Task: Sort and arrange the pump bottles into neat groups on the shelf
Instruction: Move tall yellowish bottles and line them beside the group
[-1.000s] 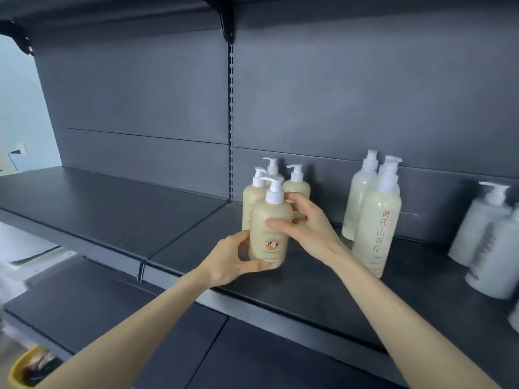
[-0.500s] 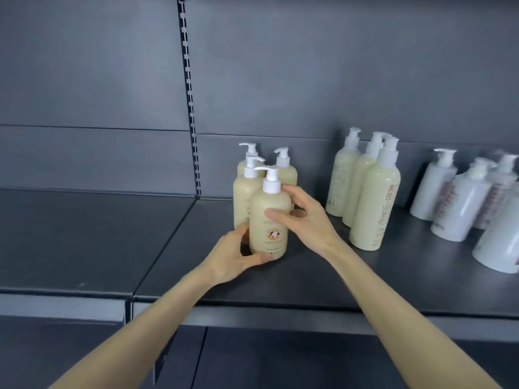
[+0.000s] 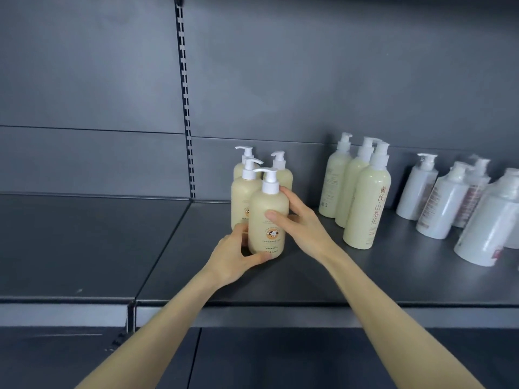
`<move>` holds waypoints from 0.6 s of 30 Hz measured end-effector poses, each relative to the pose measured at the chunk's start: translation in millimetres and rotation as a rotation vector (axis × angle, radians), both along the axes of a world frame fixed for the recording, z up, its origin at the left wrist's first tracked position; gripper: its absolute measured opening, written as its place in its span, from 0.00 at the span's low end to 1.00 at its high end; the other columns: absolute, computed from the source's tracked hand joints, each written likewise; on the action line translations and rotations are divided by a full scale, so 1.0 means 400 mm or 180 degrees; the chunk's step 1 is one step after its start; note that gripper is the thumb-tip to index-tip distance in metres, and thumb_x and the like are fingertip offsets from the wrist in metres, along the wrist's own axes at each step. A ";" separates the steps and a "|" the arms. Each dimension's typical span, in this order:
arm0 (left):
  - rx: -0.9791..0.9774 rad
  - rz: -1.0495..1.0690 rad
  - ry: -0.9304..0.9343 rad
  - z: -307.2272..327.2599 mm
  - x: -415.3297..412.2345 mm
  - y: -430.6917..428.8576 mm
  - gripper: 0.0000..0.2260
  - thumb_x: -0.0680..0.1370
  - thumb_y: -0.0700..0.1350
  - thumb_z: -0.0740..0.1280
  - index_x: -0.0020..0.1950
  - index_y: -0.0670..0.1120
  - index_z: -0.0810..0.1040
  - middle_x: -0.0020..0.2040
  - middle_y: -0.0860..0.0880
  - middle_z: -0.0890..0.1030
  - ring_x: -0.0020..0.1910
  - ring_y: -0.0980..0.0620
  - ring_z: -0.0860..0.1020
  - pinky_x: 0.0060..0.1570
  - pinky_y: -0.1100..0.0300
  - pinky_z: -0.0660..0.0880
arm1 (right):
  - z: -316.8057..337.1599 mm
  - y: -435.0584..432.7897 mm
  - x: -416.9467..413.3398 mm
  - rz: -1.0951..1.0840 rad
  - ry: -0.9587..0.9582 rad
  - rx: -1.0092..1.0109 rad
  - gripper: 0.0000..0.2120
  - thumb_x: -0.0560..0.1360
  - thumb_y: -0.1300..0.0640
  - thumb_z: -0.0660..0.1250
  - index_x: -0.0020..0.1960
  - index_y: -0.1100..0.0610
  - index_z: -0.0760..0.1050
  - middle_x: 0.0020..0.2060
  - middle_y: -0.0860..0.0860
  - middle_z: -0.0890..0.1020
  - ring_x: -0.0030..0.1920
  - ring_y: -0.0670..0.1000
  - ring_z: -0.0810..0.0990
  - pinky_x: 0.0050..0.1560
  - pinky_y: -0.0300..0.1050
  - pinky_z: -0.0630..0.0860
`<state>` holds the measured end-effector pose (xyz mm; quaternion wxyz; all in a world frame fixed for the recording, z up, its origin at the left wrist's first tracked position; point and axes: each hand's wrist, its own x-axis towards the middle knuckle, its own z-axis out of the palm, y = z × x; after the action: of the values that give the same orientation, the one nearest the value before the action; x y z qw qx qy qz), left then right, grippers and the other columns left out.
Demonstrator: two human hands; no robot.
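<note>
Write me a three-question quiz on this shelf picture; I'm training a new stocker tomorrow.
1. True or false: both hands touch the front cream bottle.
2. How many tall pale green bottles stand in the middle group?
3. Which group stands furthest right? A) cream bottles B) white bottles C) green bottles

Key:
1. True: the left hand holds its base and the right hand its side.
2. Three.
3. B.
</note>
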<state>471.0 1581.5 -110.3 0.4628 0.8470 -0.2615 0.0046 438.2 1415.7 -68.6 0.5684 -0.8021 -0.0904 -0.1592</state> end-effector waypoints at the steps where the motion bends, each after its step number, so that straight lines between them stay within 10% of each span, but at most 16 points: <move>1: 0.0009 0.0045 -0.0026 0.001 -0.002 0.001 0.27 0.70 0.50 0.75 0.65 0.49 0.68 0.56 0.54 0.78 0.54 0.57 0.77 0.51 0.67 0.70 | 0.000 0.003 -0.002 0.0012 0.0054 0.0017 0.23 0.70 0.46 0.71 0.62 0.32 0.68 0.55 0.40 0.81 0.56 0.45 0.80 0.62 0.50 0.75; 6: 0.0005 0.0226 -0.0205 0.010 -0.020 0.007 0.20 0.68 0.50 0.76 0.56 0.52 0.74 0.49 0.57 0.78 0.46 0.62 0.76 0.43 0.72 0.70 | 0.020 0.008 -0.020 -0.0058 0.0319 -0.0302 0.39 0.67 0.38 0.70 0.74 0.39 0.58 0.64 0.42 0.76 0.62 0.44 0.76 0.67 0.50 0.71; 18: 0.0772 -0.0034 -0.1194 0.126 -0.158 -0.027 0.13 0.75 0.53 0.67 0.56 0.48 0.76 0.53 0.53 0.78 0.53 0.53 0.76 0.54 0.54 0.74 | 0.120 -0.166 -0.244 -0.1241 0.0410 -0.1585 0.22 0.74 0.50 0.68 0.66 0.54 0.71 0.61 0.51 0.75 0.55 0.49 0.75 0.43 0.34 0.71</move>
<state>407.9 1570.6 -59.9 0.3008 0.8794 -0.3461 0.1282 340.5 1349.5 -20.6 0.3180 -0.9272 0.0649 -0.1869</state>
